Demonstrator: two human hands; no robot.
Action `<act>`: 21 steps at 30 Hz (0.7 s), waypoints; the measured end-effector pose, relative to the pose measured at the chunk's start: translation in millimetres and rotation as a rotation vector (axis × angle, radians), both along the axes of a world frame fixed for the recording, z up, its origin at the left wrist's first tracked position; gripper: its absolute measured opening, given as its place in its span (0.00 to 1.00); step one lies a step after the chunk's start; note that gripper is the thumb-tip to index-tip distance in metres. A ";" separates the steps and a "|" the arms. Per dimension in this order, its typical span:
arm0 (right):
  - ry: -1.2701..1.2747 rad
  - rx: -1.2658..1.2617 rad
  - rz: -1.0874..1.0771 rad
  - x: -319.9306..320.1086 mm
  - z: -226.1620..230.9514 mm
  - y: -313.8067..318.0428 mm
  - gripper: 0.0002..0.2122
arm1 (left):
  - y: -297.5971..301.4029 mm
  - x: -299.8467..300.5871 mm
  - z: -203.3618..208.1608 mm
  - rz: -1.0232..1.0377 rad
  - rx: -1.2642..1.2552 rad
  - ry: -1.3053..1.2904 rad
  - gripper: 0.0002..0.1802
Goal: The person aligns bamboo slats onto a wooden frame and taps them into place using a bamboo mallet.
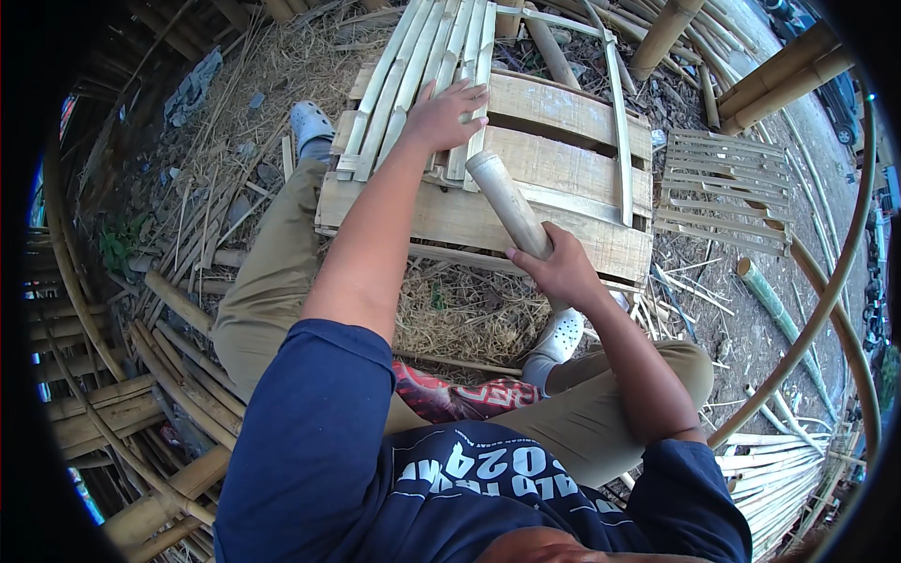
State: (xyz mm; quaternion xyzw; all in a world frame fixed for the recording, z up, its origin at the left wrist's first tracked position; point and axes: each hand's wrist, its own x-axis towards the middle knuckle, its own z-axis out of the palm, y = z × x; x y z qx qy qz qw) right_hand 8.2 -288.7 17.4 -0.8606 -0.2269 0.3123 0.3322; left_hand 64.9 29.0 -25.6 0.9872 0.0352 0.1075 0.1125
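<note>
My left hand [443, 117] lies across several pale split bamboo slats [413, 80], its fingers stretched out over them. The slats run side by side, away from me, on a low wooden pallet-like bench [563, 150]. My right hand [560, 267] is wrapped round a thick, pale bamboo stick [511, 205], which tilts up to the left. The stick's round upper end is near the slats' near ends, below my left hand; I cannot tell whether it touches them. One thin slat [540, 195] lies crosswise on the bench, meeting a long slat [621, 131] at the right.
A small slatted bamboo panel [723, 192] lies on the ground to the right. Beyond it are a green bamboo pole [784, 324] and bent bamboo hoops [826, 300]. Bamboo poles [188, 375] crowd the left. Straw and shavings [460, 314] cover the ground before the bench.
</note>
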 end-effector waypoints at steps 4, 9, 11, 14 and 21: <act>-0.068 -0.017 0.002 -4.1 6.1 1.1 0.31 | -0.4 -0.3 -2.5 0.010 -0.011 0.003 0.29; -0.257 0.025 0.000 -7.0 16.4 2.7 0.27 | -0.4 1.0 -6.0 0.006 0.021 -0.002 0.26; -0.257 0.115 -0.092 -21.2 23.1 7.4 0.27 | 0.3 3.6 -8.8 0.013 -0.032 0.008 0.25; -0.508 -0.108 0.068 -21.9 11.3 8.5 0.20 | 10.2 10.4 -7.2 0.008 -0.041 -0.008 0.24; -0.528 0.038 -0.110 -28.6 11.8 13.3 0.17 | 3.6 4.0 -7.3 -0.016 0.044 -0.013 0.26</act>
